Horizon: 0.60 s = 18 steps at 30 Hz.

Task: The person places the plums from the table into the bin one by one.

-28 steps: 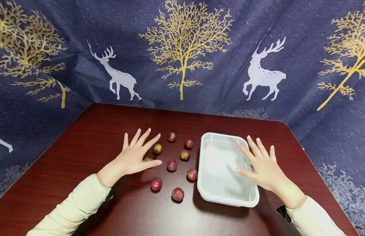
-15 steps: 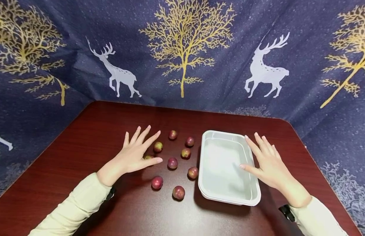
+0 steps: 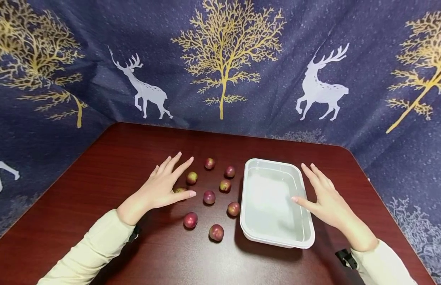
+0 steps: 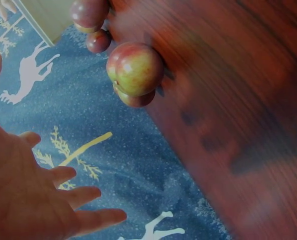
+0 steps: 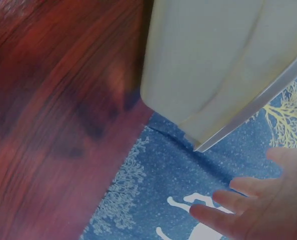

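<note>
My left hand (image 3: 160, 188) hovers over the left part of the plum group, fingers spread and holding nothing. Beneath its thumb, one greenish plum (image 3: 180, 190) is partly hidden. Several more red and yellow-green plums lie loose on the table, among them a red plum (image 3: 190, 220) closest to my left wrist. In the left wrist view a red-yellow plum (image 4: 135, 69) sits beyond the palm. My right hand (image 3: 325, 200), also holding nothing, is at the right side of a white plastic tub (image 3: 274, 242), its thumb overlapping the rim. The right wrist view shows the tub's outer wall (image 5: 198, 55) beside the fingers.
A dark red wooden table (image 3: 135, 142) bears everything. Behind it and at its sides hangs a blue cloth (image 3: 256, 111) printed with golden trees and white deer. A plum (image 3: 233, 209) lies just left of the tub.
My right hand has shifted right, from over the tub to its right side, and its fingers have drawn closer together. The left hand has turned slightly; plums and tub lie as before.
</note>
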Each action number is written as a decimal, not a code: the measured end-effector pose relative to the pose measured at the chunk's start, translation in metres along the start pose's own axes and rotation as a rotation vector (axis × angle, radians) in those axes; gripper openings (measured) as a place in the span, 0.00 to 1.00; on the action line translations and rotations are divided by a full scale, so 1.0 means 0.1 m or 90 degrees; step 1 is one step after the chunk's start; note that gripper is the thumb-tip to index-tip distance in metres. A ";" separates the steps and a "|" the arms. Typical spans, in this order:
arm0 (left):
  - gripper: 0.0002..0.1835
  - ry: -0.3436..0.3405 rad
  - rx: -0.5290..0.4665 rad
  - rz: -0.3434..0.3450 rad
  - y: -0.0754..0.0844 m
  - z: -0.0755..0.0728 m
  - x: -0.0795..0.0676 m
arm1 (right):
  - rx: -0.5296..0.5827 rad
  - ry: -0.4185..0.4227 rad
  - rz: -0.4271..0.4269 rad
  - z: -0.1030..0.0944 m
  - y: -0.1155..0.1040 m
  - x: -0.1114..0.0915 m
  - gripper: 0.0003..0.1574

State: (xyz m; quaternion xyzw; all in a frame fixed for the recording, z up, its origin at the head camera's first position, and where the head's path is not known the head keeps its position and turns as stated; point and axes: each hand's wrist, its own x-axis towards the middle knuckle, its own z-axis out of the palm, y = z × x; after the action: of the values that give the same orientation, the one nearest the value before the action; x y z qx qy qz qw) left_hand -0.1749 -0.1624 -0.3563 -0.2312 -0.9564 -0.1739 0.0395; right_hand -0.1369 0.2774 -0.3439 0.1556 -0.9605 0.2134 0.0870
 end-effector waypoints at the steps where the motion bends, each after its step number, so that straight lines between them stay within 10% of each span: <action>1: 0.49 0.002 -0.001 0.001 0.00 0.00 0.00 | 0.009 0.000 0.003 0.00 0.00 0.00 0.57; 18: 0.48 0.017 -0.060 -0.017 0.00 -0.01 0.02 | 0.124 0.047 0.014 0.00 0.02 -0.03 0.53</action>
State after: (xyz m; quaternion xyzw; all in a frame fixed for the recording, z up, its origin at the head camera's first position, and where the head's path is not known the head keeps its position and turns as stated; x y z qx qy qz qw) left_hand -0.1767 -0.1621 -0.3549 -0.2181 -0.9495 -0.2221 0.0387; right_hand -0.1348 0.2802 -0.3455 0.1448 -0.9331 0.3122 0.1042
